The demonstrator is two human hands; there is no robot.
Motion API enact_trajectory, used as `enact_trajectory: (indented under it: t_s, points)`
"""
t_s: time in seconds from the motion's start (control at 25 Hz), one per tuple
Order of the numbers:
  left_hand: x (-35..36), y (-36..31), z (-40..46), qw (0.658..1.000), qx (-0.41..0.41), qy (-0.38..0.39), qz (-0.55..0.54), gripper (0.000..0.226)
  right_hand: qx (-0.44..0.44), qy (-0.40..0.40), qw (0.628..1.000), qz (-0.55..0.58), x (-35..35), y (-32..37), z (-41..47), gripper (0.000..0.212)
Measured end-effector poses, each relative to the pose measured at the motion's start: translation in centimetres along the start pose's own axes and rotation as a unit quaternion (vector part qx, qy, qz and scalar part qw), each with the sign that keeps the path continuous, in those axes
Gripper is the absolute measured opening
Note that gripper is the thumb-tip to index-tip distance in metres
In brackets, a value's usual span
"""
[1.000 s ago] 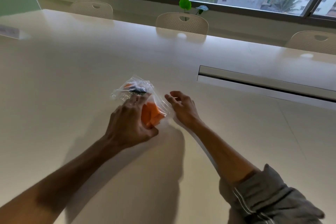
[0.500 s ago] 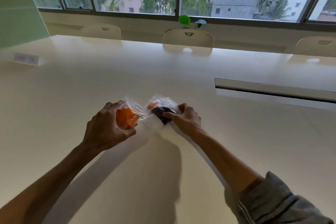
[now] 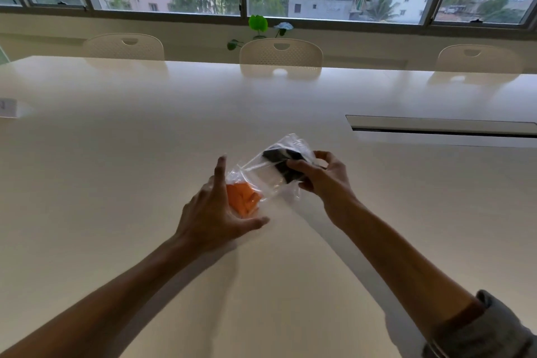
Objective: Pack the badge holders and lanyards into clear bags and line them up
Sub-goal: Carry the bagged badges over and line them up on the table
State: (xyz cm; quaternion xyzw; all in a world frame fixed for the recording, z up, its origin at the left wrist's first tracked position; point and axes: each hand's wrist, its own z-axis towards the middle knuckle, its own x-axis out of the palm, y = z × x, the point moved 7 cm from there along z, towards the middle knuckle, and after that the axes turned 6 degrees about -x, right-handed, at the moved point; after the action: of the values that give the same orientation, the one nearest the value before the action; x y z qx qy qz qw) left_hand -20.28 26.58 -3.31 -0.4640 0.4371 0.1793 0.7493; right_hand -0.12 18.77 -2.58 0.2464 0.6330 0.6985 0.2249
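Head view: near the middle of the white table [image 3: 145, 154], two hands work on two clear bags. The left hand [image 3: 215, 218] sits at about 7 o'clock of the pair, fingers straight and spread, index finger pointing up and thumb stretched out toward 3 o'clock; it cups the near side of the orange-filled bag [image 3: 242, 197] without curling round it. Whether the palm actually touches the plastic I cannot tell. That bag holds a folded orange lanyard or holder, the exact item unclear.

The right hand [image 3: 322, 177] is at 3 o'clock of the second clear bag [image 3: 279, 166], thumb and fingers pinched on its dark contents through the plastic. This bag is tilted, its open end toward 11 o'clock, and appears lifted off the tabletop. Its lower corner overlaps the top of the orange bag.

A rolled grey sleeve [image 3: 476, 331] shows at 5 o'clock of the frame. Across the table at 12 o'clock stand three pale chairs [image 3: 280, 55], a small green plant [image 3: 257, 23] on the sill, and windows behind. A recessed slot [image 3: 441, 126] lies in the tabletop at 2 o'clock.
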Motion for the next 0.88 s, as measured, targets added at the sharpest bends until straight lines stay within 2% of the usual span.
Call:
enact_trajectory:
  t_s: [0.08, 0.16, 0.28, 0.36, 0.44, 0.52, 0.64, 0.72, 0.8, 0.88]
  points:
    - [0.0, 0.0, 0.0, 0.999, -0.013, 0.029, -0.035, 0.135, -0.014, 0.041, 0.998, -0.048, 3.3, -0.1, -1.0, 0.046]
    - [-0.1, -0.2, 0.0, 0.998, -0.004, 0.028, -0.055, 0.13, -0.075, 0.065, 0.986, -0.137, 6.1, -0.1, -1.8, 0.05]
    - [-0.8, 0.5, 0.3, 0.999, 0.013, -0.025, -0.046, 0.107, -0.174, 0.049, 0.943, -0.278, 7.6, 0.4, -2.3, 0.049]
    - [-0.6, 0.9, 0.3, 0.999, 0.015, -0.038, -0.015, 0.092, -0.21, 0.055, 0.918, -0.333, 7.1, 0.8, -1.8, 0.051]
    - [-0.1, 0.7, 0.0, 0.999, 0.014, -0.046, 0.007, 0.085, -0.195, 0.026, 0.916, -0.351, 4.7, 0.3, 0.3, 0.062]
    - [0.1, 0.4, -0.4, 0.997, 0.009, -0.071, 0.011, 0.081, -0.132, -0.013, 0.9, -0.416, 1.4, -1.4, 3.7, 0.072]
    - [0.1, 0.3, -0.7, 0.995, 0.008, -0.098, 0.009, 0.08, -0.045, 0.031, 0.857, -0.513, -0.1, -4.0, 6.4, 0.086]
    - [0.1, 0.5, -0.5, 0.994, 0.01, -0.107, 0.002, 0.079, -0.043, 0.059, 0.869, -0.49, 0.6, -4.6, 6.7, 0.079]
    - [0.1, 0.4, -0.4, 0.993, 0.014, -0.116, 0.004, 0.077, -0.05, 0.053, 0.918, -0.39, 0.6, -4.1, 6.6, 0.075]
    - [0.1, 0.5, -0.2, 0.992, 0.015, -0.123, 0.01, 0.074, -0.041, 0.018, 0.973, -0.225, -0.1, -2.3, 6.4, 0.076]
